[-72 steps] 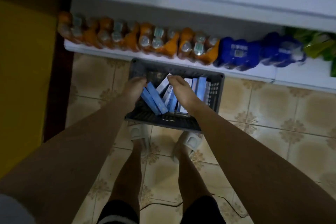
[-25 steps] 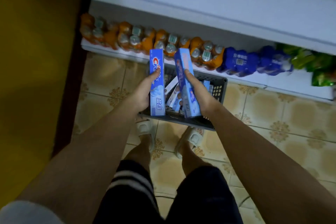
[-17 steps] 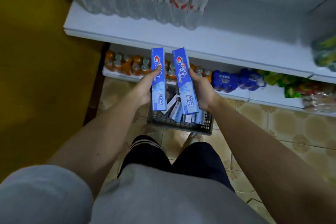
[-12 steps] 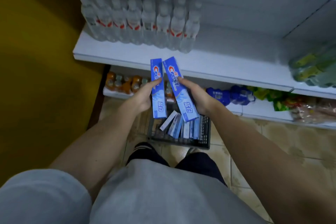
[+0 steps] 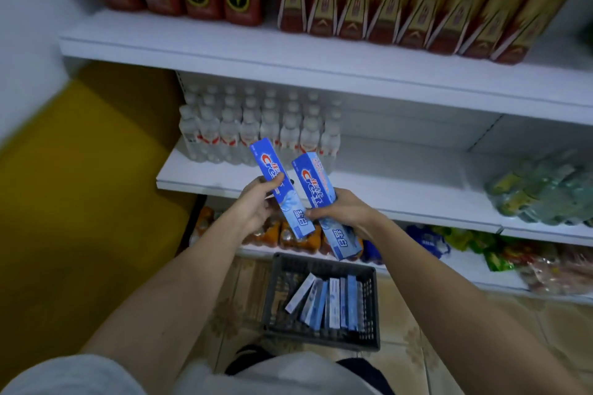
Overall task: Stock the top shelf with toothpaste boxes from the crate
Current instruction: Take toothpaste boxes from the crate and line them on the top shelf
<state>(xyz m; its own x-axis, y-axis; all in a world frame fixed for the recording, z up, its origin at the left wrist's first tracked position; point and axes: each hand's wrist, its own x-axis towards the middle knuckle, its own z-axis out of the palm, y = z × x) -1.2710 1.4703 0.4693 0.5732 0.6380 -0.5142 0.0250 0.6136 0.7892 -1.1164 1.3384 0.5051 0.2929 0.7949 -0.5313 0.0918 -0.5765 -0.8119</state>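
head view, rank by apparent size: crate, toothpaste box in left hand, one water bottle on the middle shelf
1. Crate, largest.
2. Toothpaste box in the left hand.
3. One water bottle, shortest in frame, but it stands farther from the camera than the box, so this pair's true order is unsure.
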